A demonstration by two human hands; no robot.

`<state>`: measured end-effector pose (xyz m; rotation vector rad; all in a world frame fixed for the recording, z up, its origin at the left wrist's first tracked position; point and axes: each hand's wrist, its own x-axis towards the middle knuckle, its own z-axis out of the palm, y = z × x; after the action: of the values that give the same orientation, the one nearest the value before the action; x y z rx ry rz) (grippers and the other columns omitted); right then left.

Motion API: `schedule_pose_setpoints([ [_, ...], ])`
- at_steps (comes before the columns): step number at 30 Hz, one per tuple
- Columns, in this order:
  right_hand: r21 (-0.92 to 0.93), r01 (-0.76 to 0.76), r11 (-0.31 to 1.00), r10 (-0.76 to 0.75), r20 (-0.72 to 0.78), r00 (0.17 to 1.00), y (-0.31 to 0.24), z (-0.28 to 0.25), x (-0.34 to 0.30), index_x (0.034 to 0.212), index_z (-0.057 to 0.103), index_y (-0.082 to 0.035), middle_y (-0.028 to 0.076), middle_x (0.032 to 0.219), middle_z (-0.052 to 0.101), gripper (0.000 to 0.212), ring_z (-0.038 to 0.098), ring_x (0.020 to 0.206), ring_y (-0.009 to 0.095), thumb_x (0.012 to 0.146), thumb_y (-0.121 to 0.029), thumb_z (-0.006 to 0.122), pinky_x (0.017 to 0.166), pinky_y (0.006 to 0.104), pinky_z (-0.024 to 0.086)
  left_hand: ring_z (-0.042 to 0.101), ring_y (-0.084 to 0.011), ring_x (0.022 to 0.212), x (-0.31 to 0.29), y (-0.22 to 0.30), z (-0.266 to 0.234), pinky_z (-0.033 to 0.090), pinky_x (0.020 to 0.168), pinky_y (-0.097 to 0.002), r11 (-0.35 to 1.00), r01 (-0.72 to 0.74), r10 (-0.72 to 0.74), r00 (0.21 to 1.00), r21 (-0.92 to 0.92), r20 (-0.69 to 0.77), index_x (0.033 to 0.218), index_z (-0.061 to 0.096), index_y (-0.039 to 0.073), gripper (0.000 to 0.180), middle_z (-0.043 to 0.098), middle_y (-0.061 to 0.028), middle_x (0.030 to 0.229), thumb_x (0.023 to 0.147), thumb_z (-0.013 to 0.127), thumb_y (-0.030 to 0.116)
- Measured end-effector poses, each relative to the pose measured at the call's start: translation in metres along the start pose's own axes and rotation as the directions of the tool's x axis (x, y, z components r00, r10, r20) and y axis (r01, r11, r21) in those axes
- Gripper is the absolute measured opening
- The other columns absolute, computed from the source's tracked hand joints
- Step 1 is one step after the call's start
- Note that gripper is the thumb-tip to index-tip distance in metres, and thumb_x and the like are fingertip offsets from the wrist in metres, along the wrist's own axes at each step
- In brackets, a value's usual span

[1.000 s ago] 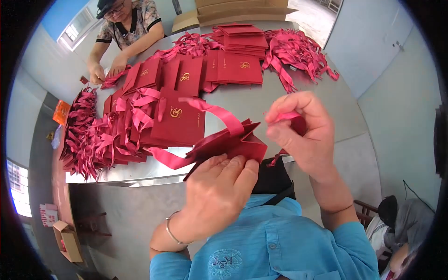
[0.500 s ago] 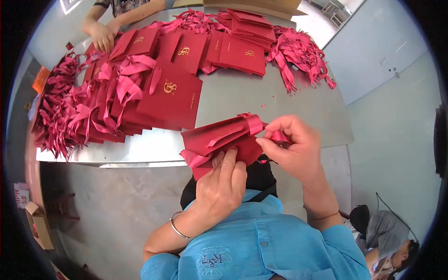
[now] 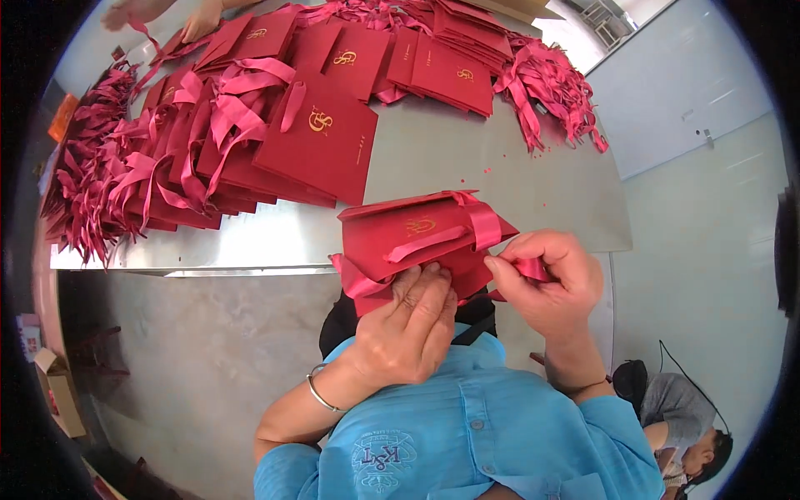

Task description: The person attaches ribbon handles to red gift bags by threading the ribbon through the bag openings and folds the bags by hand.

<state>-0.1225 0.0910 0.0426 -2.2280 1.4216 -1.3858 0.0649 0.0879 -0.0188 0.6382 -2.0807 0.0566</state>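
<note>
A dark red paper gift bag [image 3: 367, 237] with a gold emblem is held tilted in front of my chest, just off the table's near edge. Pink-red satin ribbon crosses its front, and one strip [image 3: 485, 223] runs over its right part. My left hand [image 3: 408, 321] grips the bag's lower edge, its fingertips partly tucked into the folds. At the bag's right side, my right hand [image 3: 550, 275] pinches a length of ribbon [image 3: 532, 268] between thumb and curled fingers. The ribbon's far end is hidden behind the bag.
The metal table [image 3: 450, 158] carries overlapping red bags [image 3: 312, 137] with ribbons on the left and more stacked bags [image 3: 454, 71] at the back. A heap of loose ribbon [image 3: 554, 92] lies at the back right. Across the table are another person's hands [image 3: 200, 21]. Someone sits [image 3: 679, 408] at lower right.
My right hand has drawn slightly right and down with the ribbon. The bag now shows more of its front, and the person across the table has moved one hand away to the left.
</note>
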Motion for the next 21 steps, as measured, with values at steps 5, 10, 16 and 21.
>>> schedule_pose_setpoints([
  [5, -0.068, 0.01, 0.998, -0.012, -0.018, 1.0, 0.0, 0.002, -0.007, 0.087, 0.055, 0.001, 0.012, 0.076, 0.067, 0.03, 0.064, 0.067, 0.012, 0.069, 0.011, 0.078, 0.058, 0.0224, 0.05, 0.067, -0.0259, 0.099, -0.016, 0.0, 0.0, 0.05, 0.076, -0.0303, 0.983, -0.108, 0.113, 0.993, 0.148, -0.028, 0.091, 0.071, -0.001, 0.02, 0.067, -0.0142, 0.105, 0.072, 0.067, 0.006],
  [10, 0.023, -0.045, 0.999, 0.045, -0.004, 0.999, 0.003, 0.007, -0.018, 0.086, 0.055, 0.0, 0.012, 0.075, 0.067, 0.031, 0.064, 0.065, 0.013, 0.069, 0.01, 0.079, 0.056, 0.0233, 0.05, 0.066, -0.0214, 0.095, -0.03, 0.0, -0.007, 0.04, 0.065, -0.0237, 0.958, -0.168, 0.188, 0.98, 0.233, -0.065, 0.09, 0.073, 0.003, 0.019, 0.07, -0.0093, 0.101, 0.073, 0.069, 0.009],
  [16, -0.05, 0.154, 0.987, -0.154, 0.009, 0.988, -0.001, 0.016, -0.027, 0.085, 0.054, -0.003, 0.011, 0.072, 0.067, 0.033, 0.065, 0.063, 0.017, 0.068, 0.009, 0.08, 0.052, 0.0245, 0.05, 0.067, -0.0215, 0.071, -0.057, 0.019, -0.001, 0.052, 0.063, -0.0311, 0.781, 0.39, -0.293, 0.918, -0.487, 0.266, 0.097, 0.068, -0.001, 0.016, 0.07, -0.0105, 0.092, 0.084, 0.066, 0.007],
  [21, -0.058, 0.224, 0.973, -0.224, 0.007, 0.975, 0.0, 0.018, -0.034, 0.085, 0.054, -0.005, 0.009, 0.071, 0.067, 0.036, 0.065, 0.062, 0.018, 0.067, 0.008, 0.081, 0.05, 0.0248, 0.049, 0.067, -0.0185, 0.073, -0.046, 0.028, 0.007, 0.052, 0.064, -0.031, -0.343, 0.659, -0.531, 0.452, -0.669, 0.717, 0.098, 0.066, -0.006, 0.031, 0.07, -0.0146, 0.093, 0.098, 0.054, 0.023],
])
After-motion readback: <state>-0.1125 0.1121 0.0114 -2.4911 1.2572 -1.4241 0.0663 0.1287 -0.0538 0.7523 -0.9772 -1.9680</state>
